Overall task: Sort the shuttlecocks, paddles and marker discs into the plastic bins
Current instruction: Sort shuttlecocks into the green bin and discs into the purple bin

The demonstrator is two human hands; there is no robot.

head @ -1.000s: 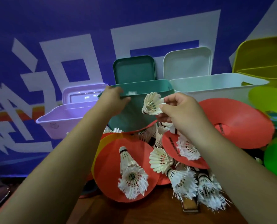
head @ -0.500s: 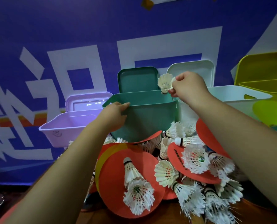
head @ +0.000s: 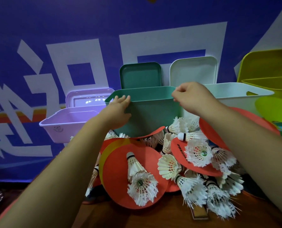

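Both hands are up at the green bin point(head: 147, 112), dead centre at 12 o'clock, and the pile waits below it. The shuttlecocks point(head: 198, 153) lie heaped from 4 to 6 o'clock, spilling over the red discs point(head: 117, 175) on the table point(head: 137, 218).

These will be feather-light and fragile. The skirts look splayed and frayed and would crush easily, so the firm cork nose is the place to pinch. The discs look thin, flat and bendy, so lift them by an edge. A paddle handle point(head: 200, 213) pokes out at 5 o'clock, the stiff, sure grip of the lot.

The left hand point(head: 119, 107) has the bin's near rim at 11 o'clock, its fingertips point(head: 120, 97) hooked over the lip and the thumb against the outer wall, likely steadying the bin.

The right hand point(head: 192, 94) hangs at the rim's right corner at 1 o'clock with its fingers curled tight together. No shuttlecock shows in it. Whether it nips the rim or holds nothing, I cannot tell.

The purple bin point(head: 54, 127) sits at 9 o'clock and the white bin point(head: 239, 99) at 2, both open. Plenty is left to sort, by the look of it.
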